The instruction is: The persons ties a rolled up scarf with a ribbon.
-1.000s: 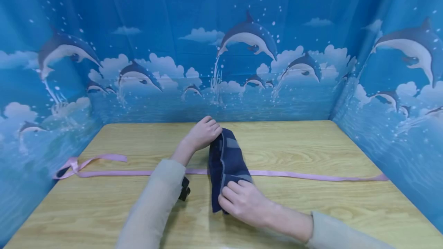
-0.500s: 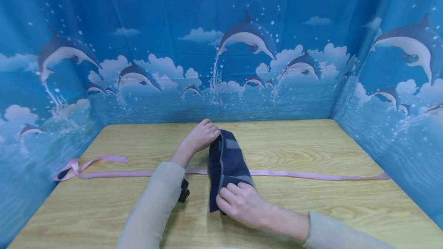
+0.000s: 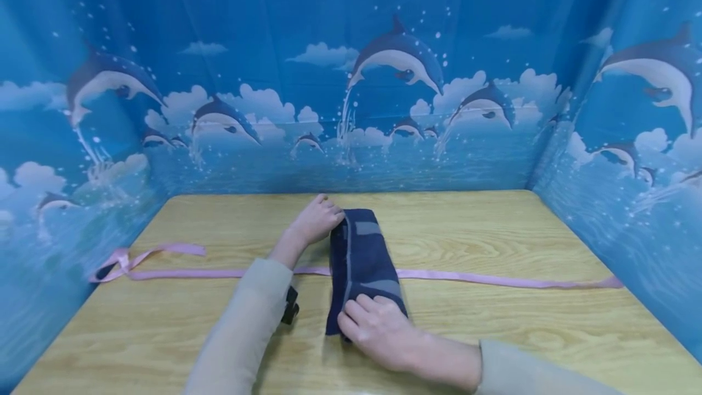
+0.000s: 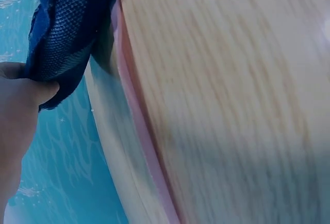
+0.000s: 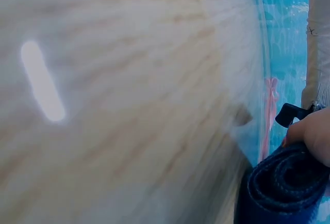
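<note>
A navy cloth with grey stripes lies lengthwise from far to near across the middle of the table, partly rolled up. My left hand pinches its far end at the left edge; in the left wrist view the thumb presses on the textured cloth. At the near end my right hand grips the cloth, fingers curled over its edge. Seen from the right wrist, that end of the cloth shows coiled layers like a spiral. A pink ribbon passes crosswise beneath the cloth.
The ribbon stretches nearly the table's full width, with a loop and loose tail at the left edge. A wood-grain table is bordered by blue dolphin-print curtains on three sides. A small black device shows under the left sleeve.
The cloth has rolled slightly leftward, so more of its striped top face shows. Both hands have moved a little left, and the left hand sits lower in view.
</note>
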